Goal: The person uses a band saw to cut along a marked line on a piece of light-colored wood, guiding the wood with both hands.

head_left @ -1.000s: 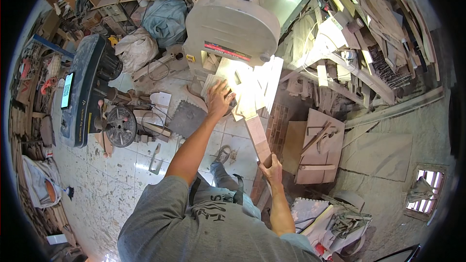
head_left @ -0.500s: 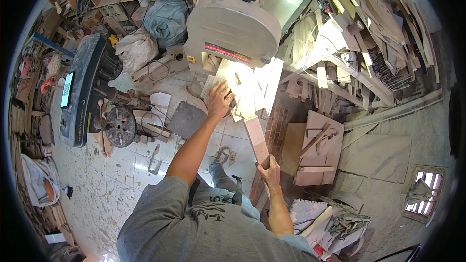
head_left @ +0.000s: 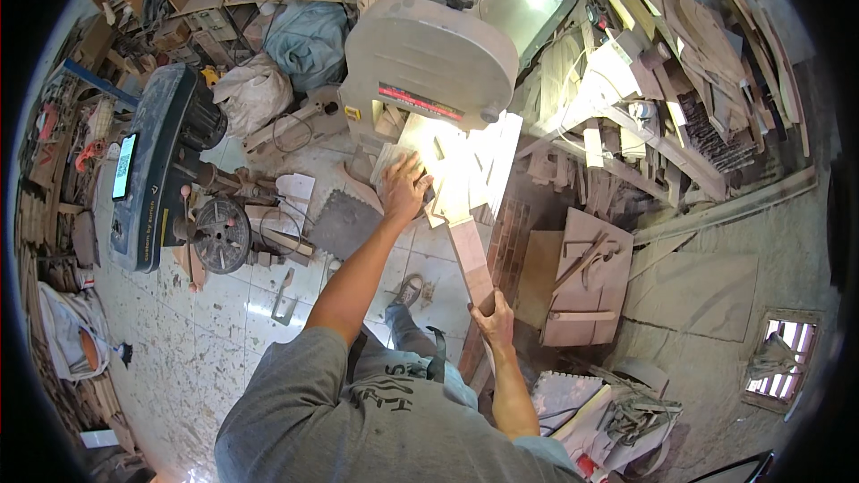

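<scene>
A long, pale wooden board (head_left: 472,259) runs from the lit table of a band saw toward me. My right hand (head_left: 493,320) grips its near end, thumb on top and fingers wrapped around the edge. My left hand (head_left: 405,188) lies with fingers spread on wood at the left of the saw table, close to the board's far part. Above both hands hangs the grey upper housing of the band saw (head_left: 429,58). Strong lamp glare washes out the cutting area, so the blade and the board's far end cannot be made out.
A drill press (head_left: 154,170) with a phone (head_left: 124,166) on it stands at left. Timber offcuts (head_left: 662,80) are heaped at far right. A panel (head_left: 586,277) with wooden pieces leans right of the board. A metal piece (head_left: 284,298) lies on the tiled floor.
</scene>
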A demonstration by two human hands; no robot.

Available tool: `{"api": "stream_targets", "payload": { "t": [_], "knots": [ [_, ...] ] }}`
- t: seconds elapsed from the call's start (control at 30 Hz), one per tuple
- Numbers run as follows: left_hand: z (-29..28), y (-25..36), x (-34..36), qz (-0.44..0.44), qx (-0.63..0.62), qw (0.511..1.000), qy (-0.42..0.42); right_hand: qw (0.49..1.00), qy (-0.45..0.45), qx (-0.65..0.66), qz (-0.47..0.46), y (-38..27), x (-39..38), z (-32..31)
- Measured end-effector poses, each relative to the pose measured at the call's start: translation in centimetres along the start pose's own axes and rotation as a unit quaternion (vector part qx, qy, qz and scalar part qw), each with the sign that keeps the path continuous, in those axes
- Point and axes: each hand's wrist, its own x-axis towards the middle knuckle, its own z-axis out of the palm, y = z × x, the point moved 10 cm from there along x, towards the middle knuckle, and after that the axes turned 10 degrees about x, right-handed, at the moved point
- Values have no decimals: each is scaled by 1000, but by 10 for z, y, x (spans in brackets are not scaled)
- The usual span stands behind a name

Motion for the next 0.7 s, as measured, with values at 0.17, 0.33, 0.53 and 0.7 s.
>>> {"api": "stream_targets", "payload": {
  "t": [0.17,0.33,0.53,0.7],
  "knots": [
    [1,3,1,-3,-2,1000,-23,1000,8,-6,-9,1,-2,0],
    [-3,4,2,6,12,1000,-1,999,16,-3,-27,5,-1,3],
    [1,2,2,-4,22,1000,-3,1000,13,0,-23,0,-1,2],
    [1,3,2,-5,32,999,-1,999,20,-1,-32,5,-1,4]
  ]
}}
